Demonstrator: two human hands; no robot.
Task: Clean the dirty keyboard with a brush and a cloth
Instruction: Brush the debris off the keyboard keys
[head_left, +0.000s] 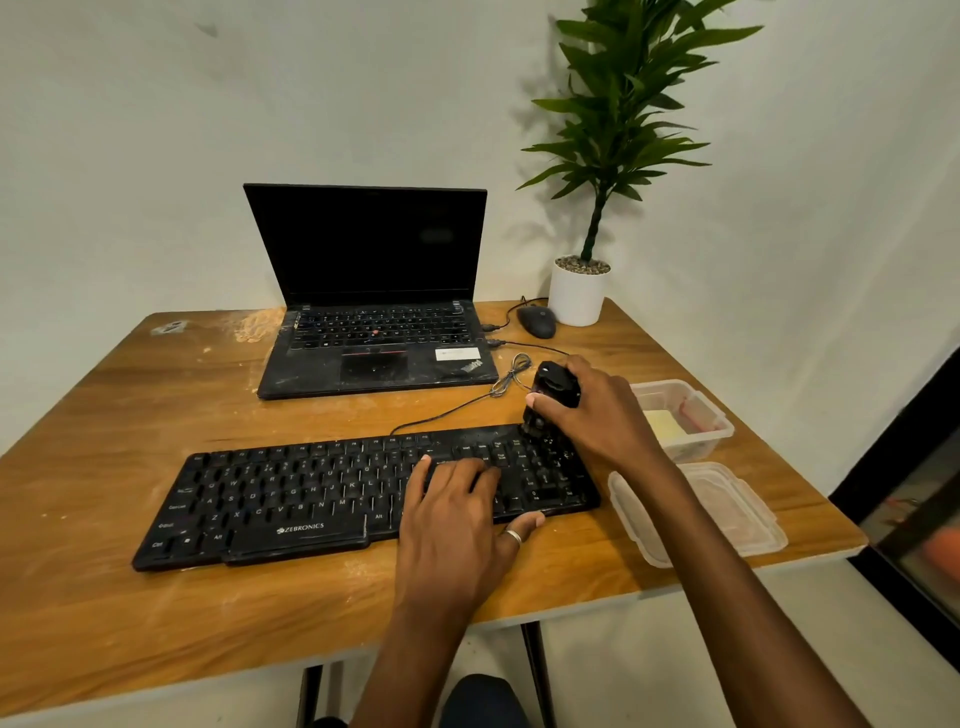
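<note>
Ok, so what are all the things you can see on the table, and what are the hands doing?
keyboard: 1, black, front middle of the table
brush: 1, black, at the keyboard's far right corner
laptop: 1, black, open, back of the table
mouse: 1, dark grey, beside the pot
plant: 1, green, in a white pot, back right corner
box: 1, clear plastic, right edge, holding a pale yellow thing
lid: 1, clear plastic, right of the keyboard
cable: 1, dark, bundled, near the laptop
table: 1, brown wood
left hand: 1, rests on the keys
right hand: 1, grips the brush
</note>
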